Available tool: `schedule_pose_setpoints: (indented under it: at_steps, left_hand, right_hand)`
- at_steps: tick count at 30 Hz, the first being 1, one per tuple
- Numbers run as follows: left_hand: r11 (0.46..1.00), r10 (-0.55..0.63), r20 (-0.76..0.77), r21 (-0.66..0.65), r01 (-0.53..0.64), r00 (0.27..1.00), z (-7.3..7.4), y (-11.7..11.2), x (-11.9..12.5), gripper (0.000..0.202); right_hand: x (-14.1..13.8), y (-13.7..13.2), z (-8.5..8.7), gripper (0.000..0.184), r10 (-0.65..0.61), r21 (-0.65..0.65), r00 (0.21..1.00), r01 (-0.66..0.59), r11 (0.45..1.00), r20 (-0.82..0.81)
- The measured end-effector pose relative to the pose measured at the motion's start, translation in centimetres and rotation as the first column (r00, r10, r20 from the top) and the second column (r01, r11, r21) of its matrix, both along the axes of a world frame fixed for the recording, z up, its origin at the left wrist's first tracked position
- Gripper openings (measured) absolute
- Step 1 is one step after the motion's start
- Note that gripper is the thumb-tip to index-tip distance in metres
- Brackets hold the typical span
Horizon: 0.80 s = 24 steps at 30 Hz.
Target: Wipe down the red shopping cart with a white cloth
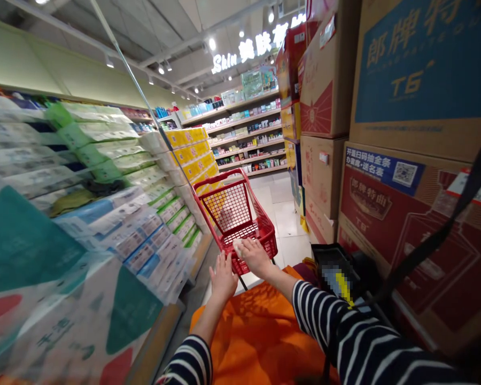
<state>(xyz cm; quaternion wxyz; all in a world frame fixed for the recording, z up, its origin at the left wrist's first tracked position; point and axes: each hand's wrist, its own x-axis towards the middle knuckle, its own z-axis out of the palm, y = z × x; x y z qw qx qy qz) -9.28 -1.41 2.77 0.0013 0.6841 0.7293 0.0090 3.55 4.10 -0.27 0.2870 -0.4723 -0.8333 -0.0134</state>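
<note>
A red wire shopping cart (234, 219) stands just ahead of me in the aisle, with a pale item lying inside its basket. My right hand (255, 257) lies over a small white piece (238, 247) at the cart's rear rim, fingers closed around it. My left hand (223, 276) is just below the rim, fingers spread, and I cannot see it holding anything. Black-and-white striped sleeves (344, 331) cover both forearms, and an orange cloth (260, 337) spreads beneath them.
Shelves of packaged tissues (104, 214) run along the left. Stacked cardboard cartons (404, 240) wall the right side, and a black strap (436, 240) crosses them. A black bin (336, 267) sits low on the right. Cosmetics shelving (244, 133) stands beyond the tiled floor.
</note>
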Motion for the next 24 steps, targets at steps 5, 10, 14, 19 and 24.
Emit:
schedule_pose_setpoints:
  at_steps: [5,10,14,19,24]
  left_hand:
    - [0.996,0.006,0.074,0.093,-0.013,0.997,-0.3,0.0,-0.5,0.063]
    - [0.995,0.024,0.071,0.095,-0.031,0.997,-0.5,0.1,-0.3,0.062]
    - [0.998,0.022,0.045,0.053,-0.025,0.999,-0.2,0.1,-0.2,0.063]
    - [0.999,-0.007,0.02,0.053,0.006,1.0,-0.1,-0.2,-0.8,0.062]
    - [0.972,-0.072,0.044,0.229,0.06,0.996,-0.4,0.2,0.2,0.058]
  right_hand:
    - [5.7,1.4,1.3,0.036,-0.232,-0.047,0.971,0.23,0.972,-0.059]
    - [3.1,1.0,1.4,0.035,-0.166,-0.003,0.985,0.166,0.986,-0.039]
    - [-1.5,-0.1,0.3,0.036,-0.025,0.051,0.999,0.026,0.998,-0.023]
    - [-0.4,-0.1,-0.2,0.036,0.002,0.016,1.0,-0.002,1.0,-0.007]
    - [2.8,0.7,0.4,0.039,-0.202,-0.034,0.977,0.2,0.979,-0.071]
